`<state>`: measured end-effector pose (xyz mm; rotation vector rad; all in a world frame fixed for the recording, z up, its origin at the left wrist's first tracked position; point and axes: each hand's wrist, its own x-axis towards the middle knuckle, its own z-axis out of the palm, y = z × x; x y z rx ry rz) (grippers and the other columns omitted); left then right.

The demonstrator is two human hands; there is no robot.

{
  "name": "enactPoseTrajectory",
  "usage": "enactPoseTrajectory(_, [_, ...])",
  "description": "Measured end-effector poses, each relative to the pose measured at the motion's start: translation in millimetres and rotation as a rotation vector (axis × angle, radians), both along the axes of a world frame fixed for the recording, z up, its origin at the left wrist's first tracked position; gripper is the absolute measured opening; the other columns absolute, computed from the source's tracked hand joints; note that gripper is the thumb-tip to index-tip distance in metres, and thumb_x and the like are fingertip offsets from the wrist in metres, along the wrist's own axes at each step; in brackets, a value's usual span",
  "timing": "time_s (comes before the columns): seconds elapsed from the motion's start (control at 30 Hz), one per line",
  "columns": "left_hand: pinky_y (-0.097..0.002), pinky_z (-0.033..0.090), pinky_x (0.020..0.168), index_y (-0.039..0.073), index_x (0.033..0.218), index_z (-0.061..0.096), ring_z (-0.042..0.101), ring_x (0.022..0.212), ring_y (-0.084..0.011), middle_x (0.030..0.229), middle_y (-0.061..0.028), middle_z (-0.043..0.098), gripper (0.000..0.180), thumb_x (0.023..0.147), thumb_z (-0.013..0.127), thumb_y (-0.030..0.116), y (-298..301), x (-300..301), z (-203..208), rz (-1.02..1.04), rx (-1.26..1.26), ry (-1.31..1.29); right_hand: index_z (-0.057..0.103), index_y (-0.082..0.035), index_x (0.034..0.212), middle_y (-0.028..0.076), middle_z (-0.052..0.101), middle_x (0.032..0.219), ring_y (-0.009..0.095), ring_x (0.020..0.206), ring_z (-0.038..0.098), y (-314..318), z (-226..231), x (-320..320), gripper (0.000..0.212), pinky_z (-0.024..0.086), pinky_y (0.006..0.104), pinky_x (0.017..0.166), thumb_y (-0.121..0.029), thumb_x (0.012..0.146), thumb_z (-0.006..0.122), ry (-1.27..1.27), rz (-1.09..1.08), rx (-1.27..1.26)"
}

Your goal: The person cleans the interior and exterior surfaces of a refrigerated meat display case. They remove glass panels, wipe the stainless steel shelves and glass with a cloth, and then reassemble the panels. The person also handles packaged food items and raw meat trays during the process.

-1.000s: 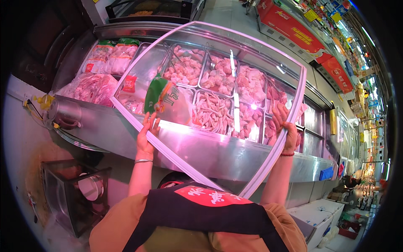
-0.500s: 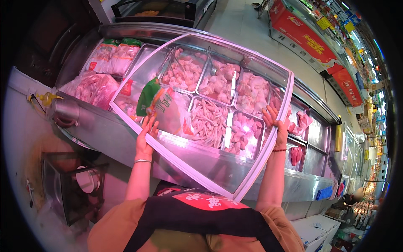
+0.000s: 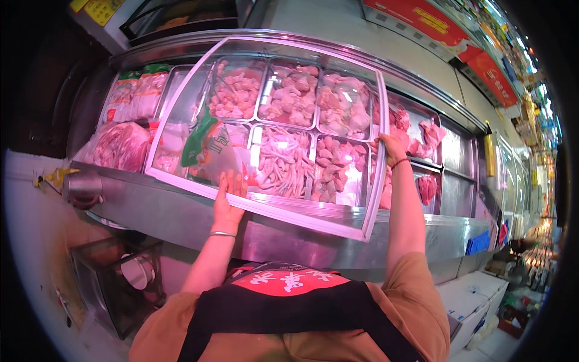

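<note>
Both hands hold a framed glass lid [image 3: 374, 205] over a metal display case. My left hand [image 3: 229, 196] has its fingers over the near frame edge and partly on the glass, its thumb side hidden. My right hand [image 3: 392, 149] is closed round the right frame edge. Through the glass show a plastic bag of meat with green print [image 3: 208, 151], a tray of chicken feet [image 3: 283, 163], and several trays of raw chicken pieces [image 3: 294, 93]. The lid lies slightly skewed to the case; whether it rests fully on the rim I cannot tell.
Left of the lid are bagged meat [image 3: 148, 90] and a large wrapped piece of meat [image 3: 123, 146]. Red meat [image 3: 427, 188] lies in trays to the right. A metal cylinder-shaped vessel [image 3: 82, 188] stands at the case's left end. A red freezer [image 3: 422, 21] stands beyond.
The lid's near right corner has swung away from my body, and the lid now lies closer in line with the case. My right hand has moved along with it.
</note>
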<state>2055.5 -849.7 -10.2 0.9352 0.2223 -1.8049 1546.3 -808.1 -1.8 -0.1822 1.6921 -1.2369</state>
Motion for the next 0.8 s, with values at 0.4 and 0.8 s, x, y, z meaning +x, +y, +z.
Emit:
enactPoseTrajectory(0.4, [-0.0434,0.044,0.098,0.017,0.116,0.057,0.057,0.109,-0.0192,0.116,-0.0013,0.062,0.031,0.091,0.063,0.033,19.3,-72.9,-36.6,-0.160,0.138,-0.001,0.059,-0.004,0.102,0.009,0.062,0.077,0.023,0.057,0.065,-31.2,-38.7,-54.6,0.022,0.049,0.0337,0.044,-0.022,0.090,0.059,0.306,-0.078,0.128])
enactPoseTrajectory(0.8, [-0.0504,0.045,0.098,-0.005,0.127,0.047,0.052,0.120,-0.0352,0.130,-0.0261,0.050,0.052,0.096,0.051,0.037,51.0,-55.1,60.5,-1.147,0.116,0.304,0.064,0.000,0.088,0.011,0.065,0.067,0.024,0.057,0.067,-50.7,-60.4,-78.5,0.039,0.052,0.0369,0.048,-0.039,0.087,0.062,0.865,0.277,0.356])
